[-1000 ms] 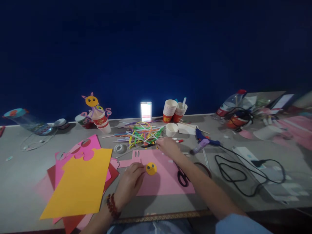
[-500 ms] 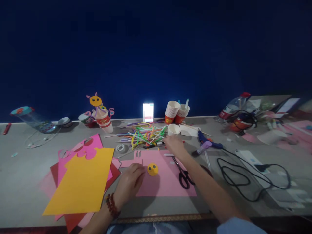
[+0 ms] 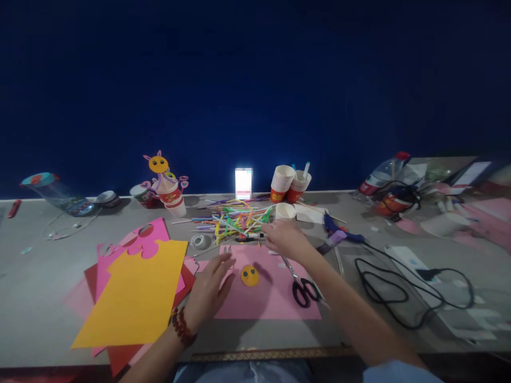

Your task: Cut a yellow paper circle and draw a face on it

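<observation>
My left hand lies flat with fingers stretched out on the left part of a pink paper sheet, just left of a small yellow disc with two dark eyes. My right hand reaches over the sheet's far edge toward a black marker at the foot of a pile of coloured straws; its fingers look loosely apart and I see nothing in them. Black-handled scissors lie on the sheet under my right forearm.
Yellow, pink and red sheets are stacked at the left. A tape roll, paper cups, a blue glue gun with black cable, a cup figure and plastic bottles crowd the grey table.
My left hand has opened and flattened, sliding a little left away from the yellow disc. My right hand drifted right, then slightly back near the marker.
</observation>
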Demonstrator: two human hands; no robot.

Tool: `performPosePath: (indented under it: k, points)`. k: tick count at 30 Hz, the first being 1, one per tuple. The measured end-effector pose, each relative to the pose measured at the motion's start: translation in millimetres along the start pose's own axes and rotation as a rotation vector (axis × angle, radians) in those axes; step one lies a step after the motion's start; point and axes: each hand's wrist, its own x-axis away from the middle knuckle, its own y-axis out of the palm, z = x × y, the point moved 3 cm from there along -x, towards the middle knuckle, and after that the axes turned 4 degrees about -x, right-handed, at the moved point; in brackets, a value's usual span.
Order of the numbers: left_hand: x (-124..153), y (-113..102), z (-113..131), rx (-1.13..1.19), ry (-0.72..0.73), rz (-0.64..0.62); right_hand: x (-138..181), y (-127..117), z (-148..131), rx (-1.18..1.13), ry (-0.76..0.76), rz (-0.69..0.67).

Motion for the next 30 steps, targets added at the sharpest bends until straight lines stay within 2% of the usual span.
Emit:
performPosePath:
  k: [2, 4, 6, 8, 10, 12, 14, 16, 21, 23, 25, 27, 29, 30]
  points:
    - [-10, -2, 4, -0.079, 0.022, 0.033, 13, -8, -19, -0.067, -0.103, -0.003]
    - [-19, -2, 9, -0.187, 0.076, -0.019, 26, -15, -34, -0.256, -0.233, 0.011]
    - [-24, -2, 13, -0.299, 0.126, -0.071, 37, -20, -37, -0.451, -0.247, 0.069]
    - [-25, -5, 16, -0.369, 0.155, -0.071, 47, -21, -33, -0.681, -0.194, 0.131]
    - [-23, -9, 20, -0.378, 0.17, -0.035, 54, -16, -30, -1.028, -0.116, 0.189]
    - [-19, -10, 26, -0.347, 0.183, -0.023, 60, -6, -33, -1.419, -0.012, 0.258]
    - [-15, -7, 34, -0.312, 0.204, -0.062, 65, 7, -42, -1.65, 0.065, 0.322]
    - [-9, 0, 40, -0.291, 0.218, -0.125, 68, 18, -55, -1.73, 0.101, 0.337]
    - [7, 27, 47, -0.203, 0.157, -0.272, 76, 45, -79, -1.744, 0.152, 0.108]
    - [15, 34, 47, -0.093, 0.104, -0.353, 81, 54, -81, -1.758, 0.177, 0.088]
    - [26, 35, 44, 0.065, 0.015, -0.442, 90, 58, -73, -1.77, 0.209, 0.161]
    - [38, 30, 37, 0.241, -0.107, -0.509, 102, 55, -54, -1.787, 0.285, 0.296]
    - [47, 19, 25, 0.319, -0.246, -0.487, 114, 49, -29, -1.796, 0.377, 0.465]
    - [48, 13, 20, 0.281, -0.276, -0.433, 119, 46, -16, -1.78, 0.454, 0.622]
